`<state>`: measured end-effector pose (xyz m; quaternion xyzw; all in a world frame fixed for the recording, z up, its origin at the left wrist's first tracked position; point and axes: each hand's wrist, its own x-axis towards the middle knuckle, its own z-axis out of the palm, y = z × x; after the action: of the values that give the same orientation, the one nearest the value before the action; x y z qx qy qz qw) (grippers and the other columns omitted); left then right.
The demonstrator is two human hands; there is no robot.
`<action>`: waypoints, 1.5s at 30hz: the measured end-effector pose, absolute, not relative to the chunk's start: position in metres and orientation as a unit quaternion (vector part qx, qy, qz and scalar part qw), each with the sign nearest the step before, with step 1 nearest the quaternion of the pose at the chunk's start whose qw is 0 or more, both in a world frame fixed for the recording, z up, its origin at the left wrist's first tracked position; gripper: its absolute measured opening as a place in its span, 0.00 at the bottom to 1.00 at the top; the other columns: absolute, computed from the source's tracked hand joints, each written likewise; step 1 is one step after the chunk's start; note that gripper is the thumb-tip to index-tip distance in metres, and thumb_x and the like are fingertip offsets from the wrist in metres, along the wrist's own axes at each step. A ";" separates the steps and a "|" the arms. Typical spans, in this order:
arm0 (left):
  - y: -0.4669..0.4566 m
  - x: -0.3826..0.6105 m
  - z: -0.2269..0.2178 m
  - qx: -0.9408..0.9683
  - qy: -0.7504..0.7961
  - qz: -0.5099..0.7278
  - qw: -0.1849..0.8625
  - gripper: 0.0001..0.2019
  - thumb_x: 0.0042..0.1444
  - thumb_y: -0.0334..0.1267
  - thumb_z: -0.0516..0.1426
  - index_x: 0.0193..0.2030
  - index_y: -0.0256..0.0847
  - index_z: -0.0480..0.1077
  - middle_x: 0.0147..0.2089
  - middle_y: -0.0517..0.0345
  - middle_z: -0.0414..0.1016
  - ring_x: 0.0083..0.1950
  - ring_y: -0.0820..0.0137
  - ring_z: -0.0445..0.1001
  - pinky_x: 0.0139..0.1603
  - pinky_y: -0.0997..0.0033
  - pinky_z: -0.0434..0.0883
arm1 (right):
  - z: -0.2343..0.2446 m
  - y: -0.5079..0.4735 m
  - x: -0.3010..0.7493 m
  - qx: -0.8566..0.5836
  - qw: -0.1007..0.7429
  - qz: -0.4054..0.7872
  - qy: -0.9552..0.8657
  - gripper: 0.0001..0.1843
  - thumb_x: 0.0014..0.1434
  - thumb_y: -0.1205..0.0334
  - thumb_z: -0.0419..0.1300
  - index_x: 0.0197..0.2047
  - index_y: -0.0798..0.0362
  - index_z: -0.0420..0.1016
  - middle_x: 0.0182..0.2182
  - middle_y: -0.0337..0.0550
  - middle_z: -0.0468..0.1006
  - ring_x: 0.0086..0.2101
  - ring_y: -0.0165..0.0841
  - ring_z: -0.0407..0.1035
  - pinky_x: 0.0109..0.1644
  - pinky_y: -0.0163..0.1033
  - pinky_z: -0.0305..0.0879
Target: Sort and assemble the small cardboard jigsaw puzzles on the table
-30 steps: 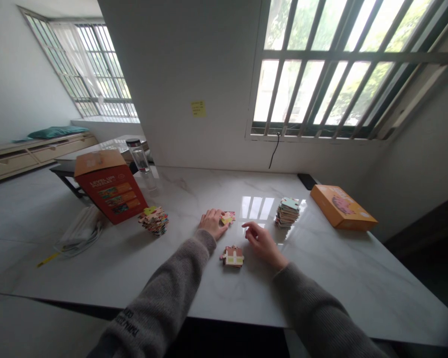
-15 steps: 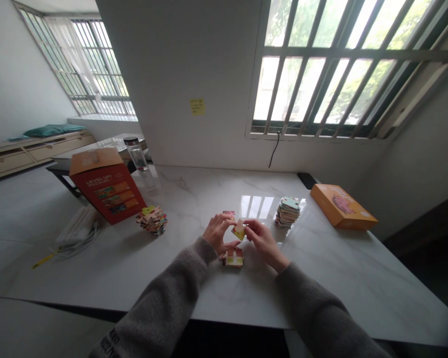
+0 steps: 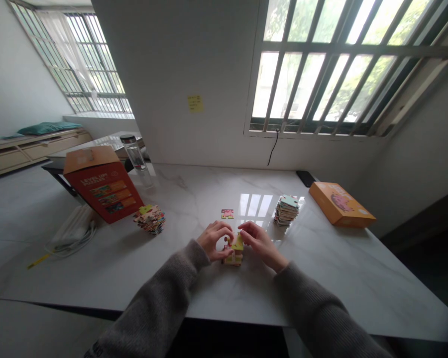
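My left hand [image 3: 213,239] and my right hand [image 3: 259,241] meet near the table's middle, both pinching a yellow puzzle piece [image 3: 238,243]. It is held right over a small joined group of pieces [image 3: 233,257] lying flat on the white marble table [image 3: 321,278]. Whether the piece touches the group I cannot tell. A single pink piece [image 3: 227,214] lies just beyond my hands. One stack of puzzle pieces [image 3: 150,219] stands to the left and another stack [image 3: 286,210] to the right.
A red puzzle box [image 3: 101,182] stands at the left with a clear bottle [image 3: 135,154] behind it. A flat orange box [image 3: 340,204] lies at the right, a dark phone [image 3: 306,179] behind it. White cables [image 3: 74,231] lie at the left edge.
My left hand lifted the yellow piece off the table beside the pink one. My right hand joined it, and both brought it down toward me over the joined pieces.
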<state>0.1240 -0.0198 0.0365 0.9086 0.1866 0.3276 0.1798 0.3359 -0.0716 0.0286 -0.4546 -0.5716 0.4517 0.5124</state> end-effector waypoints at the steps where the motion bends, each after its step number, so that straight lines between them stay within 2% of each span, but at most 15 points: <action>1: -0.023 0.123 0.037 0.910 0.190 0.320 0.184 0.13 0.48 0.36 0.65 0.40 0.43 0.70 0.47 0.54 0.72 0.48 0.62 0.69 0.54 0.60 0.66 | 0.028 -0.071 0.337 -0.459 0.518 0.447 -0.567 0.14 0.61 0.51 0.61 0.44 0.52 0.72 0.29 0.36 0.72 0.27 0.29 0.64 0.32 0.36 0.60; 6: -0.037 0.120 0.033 0.918 0.216 0.277 0.182 0.17 0.45 0.42 0.69 0.40 0.43 0.70 0.44 0.55 0.71 0.47 0.62 0.68 0.52 0.60 0.65 | 0.026 -0.067 0.346 -0.492 0.532 0.412 -0.553 0.14 0.61 0.54 0.58 0.48 0.52 0.71 0.27 0.36 0.72 0.25 0.28 0.62 0.30 0.35 0.58; 11: -0.038 0.120 0.022 0.929 0.215 0.248 0.169 0.16 0.42 0.40 0.70 0.36 0.43 0.70 0.44 0.55 0.71 0.47 0.61 0.67 0.51 0.59 0.65 | 0.021 -0.065 0.349 -0.502 0.509 0.392 -0.579 0.14 0.62 0.57 0.55 0.49 0.52 0.71 0.27 0.36 0.72 0.26 0.29 0.63 0.30 0.35 0.58; 15: -0.036 0.118 0.020 0.927 0.208 0.259 0.171 0.19 0.42 0.41 0.69 0.40 0.44 0.69 0.48 0.53 0.71 0.49 0.59 0.67 0.53 0.56 0.66 | 0.011 -0.053 0.350 -0.537 0.481 0.300 -0.625 0.12 0.63 0.59 0.53 0.46 0.52 0.74 0.28 0.37 0.73 0.27 0.31 0.64 0.32 0.37 0.61; 17: -0.034 0.118 0.023 0.913 0.208 0.299 0.185 0.15 0.48 0.41 0.64 0.42 0.43 0.68 0.48 0.51 0.71 0.49 0.59 0.68 0.55 0.57 0.67 | 0.006 -0.042 0.349 -0.545 0.466 0.228 -0.659 0.12 0.63 0.62 0.53 0.45 0.52 0.75 0.31 0.40 0.74 0.30 0.33 0.66 0.36 0.39 0.64; 20: -0.029 0.118 0.027 0.880 0.242 0.364 0.187 0.07 0.56 0.37 0.57 0.42 0.42 0.67 0.42 0.52 0.72 0.46 0.61 0.70 0.51 0.58 0.69 | 0.001 -0.020 0.344 -0.527 0.432 0.126 -0.721 0.12 0.63 0.66 0.53 0.46 0.51 0.75 0.40 0.46 0.77 0.42 0.38 0.68 0.48 0.43 0.65; 22: -0.026 0.118 0.027 0.863 0.271 0.385 0.182 0.05 0.57 0.36 0.55 0.41 0.42 0.67 0.39 0.53 0.72 0.43 0.62 0.70 0.47 0.60 0.70 | -0.001 -0.004 0.340 -0.527 0.398 0.083 -0.746 0.12 0.64 0.67 0.54 0.49 0.50 0.74 0.45 0.48 0.77 0.48 0.40 0.65 0.54 0.46 0.62; 25: -0.022 0.118 0.025 0.854 0.302 0.386 0.176 0.05 0.57 0.35 0.55 0.40 0.41 0.68 0.37 0.55 0.71 0.40 0.64 0.71 0.44 0.62 0.71 | -0.001 0.017 0.334 -0.559 0.334 0.060 -0.756 0.11 0.66 0.64 0.55 0.49 0.50 0.74 0.49 0.50 0.76 0.51 0.42 0.63 0.56 0.48 0.59; 30: -0.018 0.118 0.021 0.842 0.326 0.388 0.186 0.04 0.58 0.35 0.54 0.39 0.41 0.69 0.36 0.55 0.72 0.39 0.67 0.72 0.42 0.65 0.71 | 0.000 0.033 0.332 -0.573 0.300 0.070 -0.759 0.06 0.63 0.61 0.60 0.43 0.51 0.75 0.45 0.49 0.75 0.48 0.42 0.64 0.53 0.48 0.59; 35: -0.015 0.120 0.020 0.838 0.340 0.382 0.190 0.04 0.58 0.34 0.55 0.39 0.41 0.69 0.36 0.56 0.73 0.38 0.68 0.73 0.40 0.66 0.71 | 0.006 0.022 0.345 -0.570 0.314 0.110 -0.751 0.28 0.55 0.63 0.66 0.59 0.53 0.68 0.42 0.46 0.72 0.40 0.36 0.67 0.46 0.42 0.64; 37: -0.015 0.120 0.019 0.837 0.342 0.382 0.189 0.04 0.58 0.34 0.55 0.39 0.41 0.69 0.36 0.56 0.73 0.37 0.68 0.73 0.40 0.66 0.71 | 0.009 0.012 0.353 -0.549 0.334 0.161 -0.749 0.23 0.57 0.60 0.64 0.56 0.53 0.71 0.39 0.43 0.71 0.34 0.32 0.66 0.40 0.38 0.64; 39: -0.014 0.120 0.018 0.837 0.343 0.383 0.189 0.04 0.58 0.34 0.55 0.39 0.41 0.69 0.35 0.57 0.73 0.37 0.68 0.74 0.40 0.66 0.71 | 0.011 0.001 0.359 -0.531 0.351 0.217 -0.740 0.13 0.59 0.57 0.61 0.45 0.53 0.76 0.32 0.39 0.70 0.29 0.29 0.63 0.34 0.36 0.61; 41: -0.014 0.120 0.018 0.836 0.341 0.386 0.191 0.03 0.58 0.34 0.55 0.39 0.41 0.69 0.35 0.57 0.73 0.37 0.68 0.74 0.40 0.65 0.71 | 0.012 -0.008 0.363 -0.527 0.366 0.264 -0.720 0.10 0.59 0.55 0.61 0.36 0.53 0.76 0.25 0.35 0.68 0.26 0.29 0.60 0.30 0.34 0.57; 43: -0.014 0.120 0.019 0.833 0.339 0.390 0.198 0.03 0.58 0.34 0.55 0.38 0.41 0.69 0.34 0.57 0.74 0.36 0.68 0.75 0.40 0.66 0.71 | 0.014 -0.014 0.364 -0.524 0.396 0.308 -0.688 0.10 0.57 0.54 0.62 0.35 0.53 0.75 0.22 0.32 0.67 0.24 0.28 0.59 0.28 0.33 0.55; 45: -0.014 0.121 0.020 0.828 0.340 0.393 0.210 0.03 0.58 0.34 0.55 0.38 0.41 0.69 0.34 0.58 0.74 0.36 0.69 0.75 0.38 0.67 0.71 | 0.017 -0.019 0.360 -0.510 0.442 0.348 -0.650 0.12 0.56 0.56 0.62 0.40 0.53 0.74 0.22 0.31 0.65 0.24 0.27 0.60 0.28 0.33 0.57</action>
<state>0.1206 -0.0138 0.0198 0.8282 0.3396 0.3933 0.2098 0.3602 -0.0192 0.0173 -0.5103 -0.6505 0.3485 0.4417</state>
